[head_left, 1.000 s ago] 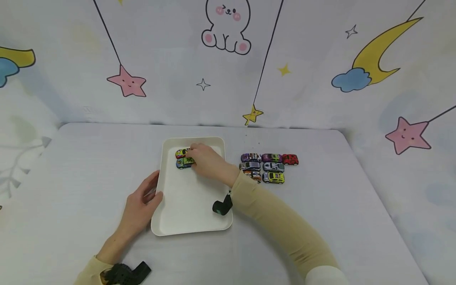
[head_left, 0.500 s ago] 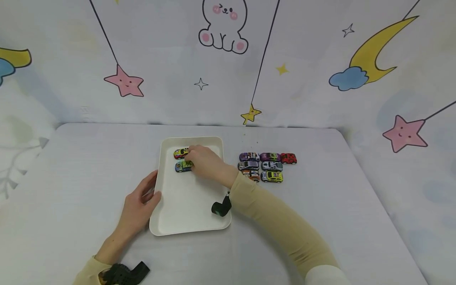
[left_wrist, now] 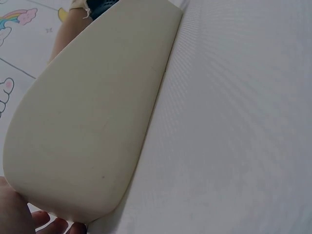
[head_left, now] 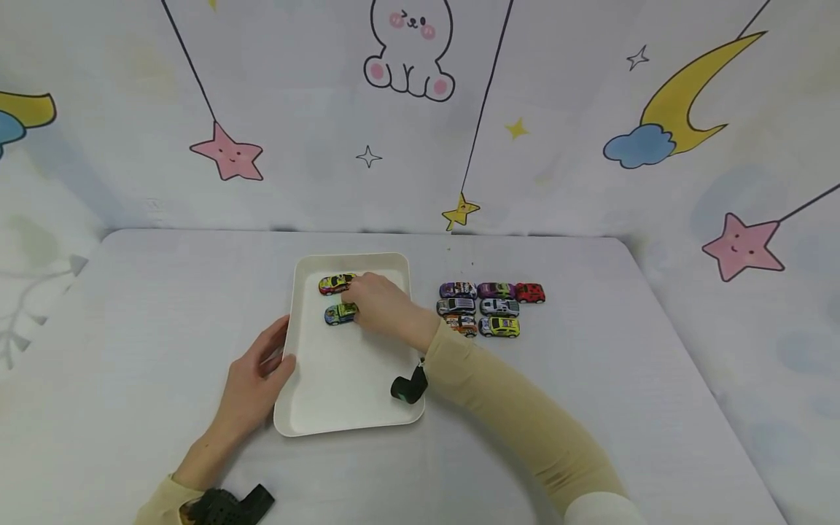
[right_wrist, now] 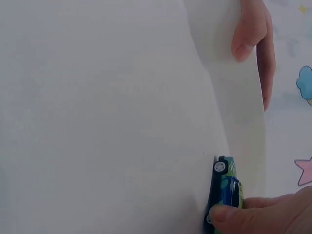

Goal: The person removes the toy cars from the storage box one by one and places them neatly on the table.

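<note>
A white tray [head_left: 348, 379] lies on the table with two toy cars at its far end. The yellow and pink car [head_left: 336, 283] sits by the far rim. Just nearer is a green and blue car [head_left: 340, 313], pinched at its right end by my right hand [head_left: 367, 302]. The right wrist view shows that car [right_wrist: 225, 187] standing on the tray floor [right_wrist: 97, 97] with my thumb [right_wrist: 241, 217] on it. My left hand [head_left: 262, 368] grips the tray's left rim, thumb [right_wrist: 251, 29] over the edge. The left wrist view is mostly tray wall [left_wrist: 87, 122].
Several more toy cars [head_left: 488, 308] stand in tight rows on the table right of the tray. A light cloth covers the table [head_left: 623, 379]. A backdrop with stars, a moon and a bear hangs close behind the far edge.
The green and blue car has slid a little toward me under my right hand, widening its gap from the yellow car. My left hand has stayed on the tray rim.
</note>
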`<act>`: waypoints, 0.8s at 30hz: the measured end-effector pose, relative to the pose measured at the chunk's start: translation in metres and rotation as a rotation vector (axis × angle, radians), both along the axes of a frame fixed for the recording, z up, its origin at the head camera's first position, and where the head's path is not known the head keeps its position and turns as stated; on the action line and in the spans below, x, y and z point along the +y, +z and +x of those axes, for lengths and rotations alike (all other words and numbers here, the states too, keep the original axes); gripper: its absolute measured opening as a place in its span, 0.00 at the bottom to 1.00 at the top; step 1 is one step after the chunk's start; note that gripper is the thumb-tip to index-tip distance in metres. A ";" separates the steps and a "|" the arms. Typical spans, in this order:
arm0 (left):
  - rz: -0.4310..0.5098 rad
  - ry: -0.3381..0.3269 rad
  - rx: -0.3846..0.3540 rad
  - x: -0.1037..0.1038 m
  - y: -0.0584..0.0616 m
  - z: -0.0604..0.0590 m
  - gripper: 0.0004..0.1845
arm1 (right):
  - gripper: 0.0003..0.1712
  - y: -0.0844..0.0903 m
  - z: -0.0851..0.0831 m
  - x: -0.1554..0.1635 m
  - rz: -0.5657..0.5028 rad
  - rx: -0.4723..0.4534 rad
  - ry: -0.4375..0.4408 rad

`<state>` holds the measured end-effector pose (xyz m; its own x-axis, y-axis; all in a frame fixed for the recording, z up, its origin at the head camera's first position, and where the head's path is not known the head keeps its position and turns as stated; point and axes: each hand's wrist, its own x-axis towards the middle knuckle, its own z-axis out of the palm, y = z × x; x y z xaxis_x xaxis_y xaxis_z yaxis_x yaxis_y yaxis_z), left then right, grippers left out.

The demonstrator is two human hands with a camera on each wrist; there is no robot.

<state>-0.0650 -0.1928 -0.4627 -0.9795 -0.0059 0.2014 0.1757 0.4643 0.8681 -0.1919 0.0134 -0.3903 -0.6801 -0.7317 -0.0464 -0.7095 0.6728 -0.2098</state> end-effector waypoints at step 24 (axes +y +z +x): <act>-0.020 -0.006 0.019 0.001 0.001 0.001 0.31 | 0.13 0.001 0.016 0.011 0.003 -0.043 -0.026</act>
